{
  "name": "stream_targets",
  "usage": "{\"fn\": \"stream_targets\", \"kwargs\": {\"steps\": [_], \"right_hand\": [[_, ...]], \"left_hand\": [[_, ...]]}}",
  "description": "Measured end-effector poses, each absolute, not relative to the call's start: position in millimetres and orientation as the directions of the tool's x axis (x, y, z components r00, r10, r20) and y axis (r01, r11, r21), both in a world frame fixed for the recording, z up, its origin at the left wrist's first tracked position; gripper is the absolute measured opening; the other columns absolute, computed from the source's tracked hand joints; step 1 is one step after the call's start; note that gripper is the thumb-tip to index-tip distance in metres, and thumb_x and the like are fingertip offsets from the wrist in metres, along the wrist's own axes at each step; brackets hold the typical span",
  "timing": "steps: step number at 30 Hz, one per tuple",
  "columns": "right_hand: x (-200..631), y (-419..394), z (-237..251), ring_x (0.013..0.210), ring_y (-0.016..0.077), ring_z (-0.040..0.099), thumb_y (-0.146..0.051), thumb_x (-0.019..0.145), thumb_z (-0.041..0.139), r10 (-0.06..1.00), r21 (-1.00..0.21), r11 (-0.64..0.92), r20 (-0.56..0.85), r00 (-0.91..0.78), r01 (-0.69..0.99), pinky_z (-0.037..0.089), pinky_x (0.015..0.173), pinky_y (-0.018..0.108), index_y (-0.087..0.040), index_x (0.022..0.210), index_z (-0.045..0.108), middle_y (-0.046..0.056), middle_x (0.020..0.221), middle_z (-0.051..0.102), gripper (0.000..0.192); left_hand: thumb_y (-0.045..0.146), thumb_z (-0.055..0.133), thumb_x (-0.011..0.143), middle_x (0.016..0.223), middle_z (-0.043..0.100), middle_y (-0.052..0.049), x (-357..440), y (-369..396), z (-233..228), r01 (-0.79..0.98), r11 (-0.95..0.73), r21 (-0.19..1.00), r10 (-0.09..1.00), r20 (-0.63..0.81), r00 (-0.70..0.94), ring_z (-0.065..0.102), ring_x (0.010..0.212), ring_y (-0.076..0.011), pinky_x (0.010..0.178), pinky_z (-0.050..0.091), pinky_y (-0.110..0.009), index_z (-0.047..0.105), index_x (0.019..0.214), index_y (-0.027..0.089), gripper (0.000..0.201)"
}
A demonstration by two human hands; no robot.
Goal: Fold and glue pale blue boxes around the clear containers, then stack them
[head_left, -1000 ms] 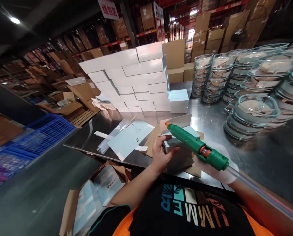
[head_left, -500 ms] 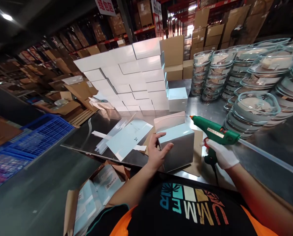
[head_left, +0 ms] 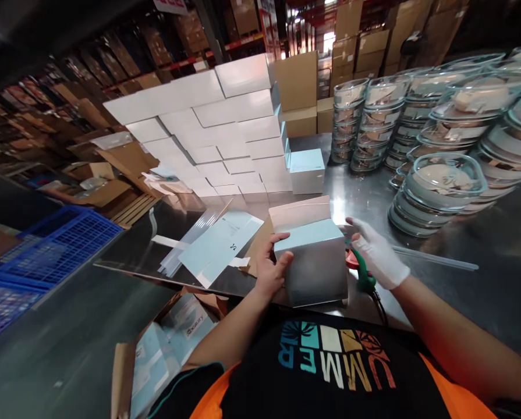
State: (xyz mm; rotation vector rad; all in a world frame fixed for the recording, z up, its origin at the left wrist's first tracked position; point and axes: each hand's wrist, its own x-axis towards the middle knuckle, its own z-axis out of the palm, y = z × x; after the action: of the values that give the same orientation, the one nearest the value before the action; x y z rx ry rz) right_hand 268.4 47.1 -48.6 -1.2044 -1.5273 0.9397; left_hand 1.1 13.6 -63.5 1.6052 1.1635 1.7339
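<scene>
My left hand (head_left: 272, 266) grips the left edge of a carton (head_left: 316, 265) with a pale blue top and silvery grey front, its thumb on the front. At the back of the carton stands a raised flap (head_left: 301, 212). My right hand (head_left: 380, 256), in a white glove with bare fingertips, is by the carton's right side, fingers stretched and apart. A green hot glue gun (head_left: 365, 276) with a red trigger lies low beside it, partly hidden by the hand and carton. A clear glue stick (head_left: 437, 258) stretches right across the metal table.
A wall of stacked white boxes (head_left: 216, 128) stands behind, with one small box (head_left: 307, 171) beside it. Stacks of glass dishes (head_left: 443, 180) fill the right. Flat pale blue sheet (head_left: 220, 247) lies left. An open carton (head_left: 124, 372) and blue crates (head_left: 68, 244) are below left.
My right hand has lowered the glue gun from its raised position and let it go, then moved left to the carton's side. My left hand stays on the carton. The view has shifted slightly.
</scene>
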Motion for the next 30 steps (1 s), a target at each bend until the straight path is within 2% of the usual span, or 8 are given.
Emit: {"fn": "stream_targets", "kwargs": {"steps": [2,6,11,13,15,19,25,30], "right_hand": [[240.3,45.3,-37.1,0.132,0.0318,0.066,-0.069,0.086,0.07,0.971,-0.976,0.201,0.186,-0.152,0.086,0.055,0.111,0.048,-0.026,0.138,0.063,0.011,0.136,0.073,0.068],[219.8,48.5,-31.5,0.129,0.0321,0.066,-0.061,0.082,0.079,0.955,-0.98,0.201,0.193,-0.226,0.009,0.052,0.115,0.051,-0.026,0.132,0.062,0.01,0.134,0.073,0.063],[242.9,54.2,-43.8,0.143,0.0361,0.059,-0.056,0.072,0.094,0.86,-0.873,0.472,0.424,-0.285,0.124,0.045,0.122,0.056,-0.025,0.118,0.065,0.015,0.159,0.057,0.063],[251.1,52.3,-46.2,0.148,0.036,0.055,-0.052,0.082,0.089,0.805,-0.815,0.553,0.468,-0.364,0.176,0.038,0.127,0.059,-0.025,0.114,0.069,0.015,0.165,0.052,0.046],[255.1,47.6,-46.2,0.152,0.0333,0.052,-0.048,0.094,0.078,0.762,-0.791,0.59,0.478,-0.437,0.163,0.036,0.129,0.059,-0.026,0.117,0.072,0.013,0.167,0.051,0.032],[253.7,38.0,-40.9,0.153,0.0281,0.052,-0.037,0.103,0.068,0.716,-0.785,0.606,0.472,-0.514,0.123,0.044,0.126,0.053,-0.031,0.126,0.075,0.009,0.164,0.055,0.025],[252.4,37.9,-32.8,0.146,0.0267,0.059,-0.018,0.103,0.065,0.592,-0.667,0.738,0.568,-0.571,0.102,0.049,0.122,0.052,-0.044,0.136,0.073,0.004,0.155,0.064,0.043],[255.4,39.6,-32.5,0.149,0.0283,0.055,-0.018,0.104,0.063,0.547,-0.622,0.774,0.564,-0.619,0.117,0.047,0.122,0.054,-0.049,0.145,0.067,0.002,0.16,0.059,0.051]], "left_hand": [[0.078,0.075,0.083,0.102,0.077,-0.009,2.2,14.4,-63.5,0.199,-0.513,0.835,0.829,0.542,-0.14,0.073,0.098,-0.0279,0.087,0.057,-0.037,0.077,0.111,0.021,0.063],[0.077,0.077,0.082,0.1,0.075,-0.009,-4.2,20.3,-67.6,0.196,-0.512,0.837,0.844,0.532,-0.07,0.073,0.099,-0.0282,0.09,0.056,-0.039,0.076,0.103,0.021,0.06],[0.063,0.088,0.081,0.117,0.075,-0.009,-5.3,29.5,-79.1,0.051,-0.631,0.774,0.763,0.631,-0.139,0.073,0.117,-0.0284,0.103,0.055,-0.043,0.064,0.101,0.024,0.05],[0.058,0.091,0.08,0.117,0.077,-0.008,-3.7,31.4,-80.1,-0.037,-0.68,0.732,0.725,0.665,-0.179,0.075,0.116,-0.0269,0.104,0.056,-0.045,0.06,0.107,0.026,0.052],[0.059,0.089,0.082,0.113,0.078,-0.008,-5.1,31.4,-77.1,0.001,-0.715,0.699,0.693,0.71,-0.125,0.076,0.118,-0.0287,0.108,0.056,-0.05,0.066,0.108,0.025,0.049],[0.065,0.076,0.091,0.114,0.08,-0.011,-14.5,27.8,-65.8,0.142,-0.73,0.669,0.683,0.722,0.107,0.066,0.137,-0.0356,0.114,0.052,-0.062,0.08,0.099,0.028,0.038],[0.063,0.073,0.095,0.105,0.083,-0.009,-21.4,24.9,-62.0,0.17,-0.75,0.639,0.661,0.73,0.173,0.071,0.127,-0.0345,0.112,0.053,-0.066,0.082,0.096,0.03,0.035],[0.051,0.081,0.093,0.119,0.083,-0.009,-21.4,26.8,-58.2,0.128,-0.819,0.56,0.573,0.786,0.23,0.073,0.121,-0.0319,0.107,0.056,-0.058,0.08,0.121,0.033,0.034]]}}
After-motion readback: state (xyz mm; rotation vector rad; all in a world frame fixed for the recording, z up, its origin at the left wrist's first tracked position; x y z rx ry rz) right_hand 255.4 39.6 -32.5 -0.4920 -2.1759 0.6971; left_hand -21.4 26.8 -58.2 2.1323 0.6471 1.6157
